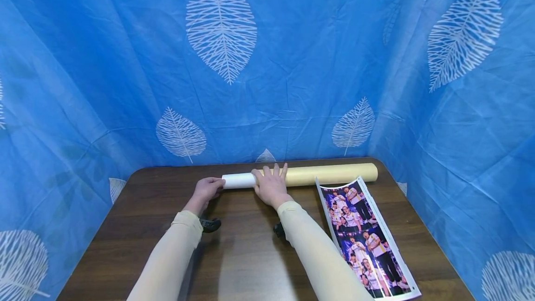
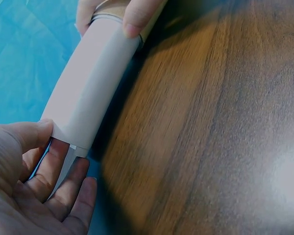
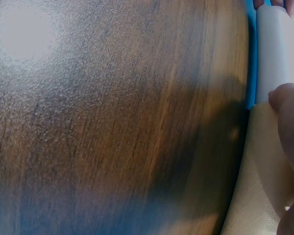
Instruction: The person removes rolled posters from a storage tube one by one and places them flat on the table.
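Observation:
A rolled white paper (image 1: 238, 181) sticks out of the left end of a long pale-yellow tube (image 1: 328, 175) at the table's far edge. My left hand (image 1: 206, 190) pinches the outer end of the roll; in the left wrist view its thumb lies on the white paper (image 2: 85, 83) and the other fingers are beneath. The right hand (image 1: 271, 186) grips the tube around its mouth, fingers spread over the top in the head view. In the right wrist view its thumb lies where the white roll (image 3: 273, 54) meets the tube (image 3: 259, 161). The roll's inner part is hidden.
A printed photo sheet (image 1: 368, 238) with curled edges lies on the right of the brown wooden table (image 1: 251, 264), its top near the tube. Blue curtains (image 1: 292, 82) with white leaf prints hang behind the table and at both sides.

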Tool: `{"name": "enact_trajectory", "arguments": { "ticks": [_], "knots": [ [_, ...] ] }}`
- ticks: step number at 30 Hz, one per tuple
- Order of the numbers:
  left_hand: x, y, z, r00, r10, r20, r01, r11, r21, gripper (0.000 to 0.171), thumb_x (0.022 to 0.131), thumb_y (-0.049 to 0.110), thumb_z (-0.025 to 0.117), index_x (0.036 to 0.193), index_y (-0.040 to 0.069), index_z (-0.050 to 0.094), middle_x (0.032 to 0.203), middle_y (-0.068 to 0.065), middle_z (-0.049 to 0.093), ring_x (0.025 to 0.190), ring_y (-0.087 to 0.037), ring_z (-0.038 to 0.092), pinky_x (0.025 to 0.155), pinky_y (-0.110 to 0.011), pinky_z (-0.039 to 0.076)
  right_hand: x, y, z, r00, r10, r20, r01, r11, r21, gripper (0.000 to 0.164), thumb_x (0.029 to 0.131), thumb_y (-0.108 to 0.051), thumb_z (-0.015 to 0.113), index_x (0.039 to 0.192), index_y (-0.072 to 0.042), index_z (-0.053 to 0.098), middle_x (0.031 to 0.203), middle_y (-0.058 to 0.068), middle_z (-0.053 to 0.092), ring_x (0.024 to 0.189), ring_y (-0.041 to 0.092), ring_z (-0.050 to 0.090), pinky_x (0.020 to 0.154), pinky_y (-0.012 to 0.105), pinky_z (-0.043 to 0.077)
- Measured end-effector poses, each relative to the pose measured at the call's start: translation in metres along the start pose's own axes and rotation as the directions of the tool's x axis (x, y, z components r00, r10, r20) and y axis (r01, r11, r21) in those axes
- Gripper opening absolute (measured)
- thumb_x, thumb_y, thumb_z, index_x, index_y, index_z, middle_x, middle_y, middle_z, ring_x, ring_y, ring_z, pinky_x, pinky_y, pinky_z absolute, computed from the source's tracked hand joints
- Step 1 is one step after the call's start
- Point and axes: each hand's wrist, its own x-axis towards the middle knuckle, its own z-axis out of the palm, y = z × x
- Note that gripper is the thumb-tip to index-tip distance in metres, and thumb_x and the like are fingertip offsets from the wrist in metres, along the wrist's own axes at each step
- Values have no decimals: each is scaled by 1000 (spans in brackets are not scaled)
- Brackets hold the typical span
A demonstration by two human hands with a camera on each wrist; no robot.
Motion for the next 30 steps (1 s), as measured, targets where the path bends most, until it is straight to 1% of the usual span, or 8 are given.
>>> {"name": "enact_trajectory", "arguments": {
  "ticks": [3,6,10,17,22,30],
  "knots": [
    [0,-2,-3,1000,-3,11,3,1000,-9,43,103,21,63,135,-8,60,140,-27,54,125,-38,55,107,-50,46,-1,0,-1,1000,-1,-4,1,1000,-9,49,101,-48,61,147,-38,49,142,7,53,142,50,33,115,74,9],
    [1,-3,-6,1000,-6,5,6,1000,-12,43,103,20,63,135,-8,60,140,-28,53,126,-38,54,107,-51,46,-1,0,0,1000,0,-1,0,1000,-15,49,101,-49,60,148,-38,49,143,7,53,143,49,32,115,74,9],
    [1,-3,-9,1000,-8,-8,8,1000,-8,42,103,20,63,134,-8,61,139,-27,55,124,-37,55,106,-50,47,-1,0,2,1000,2,9,-2,1000,-14,51,101,-49,60,149,-39,47,144,7,52,143,49,31,116,73,7],
    [2,-4,-15,1000,-11,2,11,1000,-3,44,104,20,60,137,-10,57,142,-29,51,126,-39,53,108,-51,45,0,1,3,1000,-1,9,1,1000,-8,51,100,-49,61,148,-39,47,143,7,52,143,50,31,115,74,6],
    [2,-5,-20,1000,-13,-6,13,1000,-5,44,104,19,60,137,-10,56,142,-30,50,127,-40,52,108,-52,44,2,1,4,1000,2,10,-2,1000,-5,51,100,-48,61,148,-38,47,144,7,52,143,50,31,115,74,5],
    [4,-7,-21,1000,-21,-9,21,1000,-16,47,104,22,61,139,-8,55,144,-28,49,129,-39,51,109,-51,44,0,-1,1,1000,7,21,-7,1000,-14,51,101,-49,60,149,-38,46,145,7,50,143,50,31,116,73,6]
  ]
}}
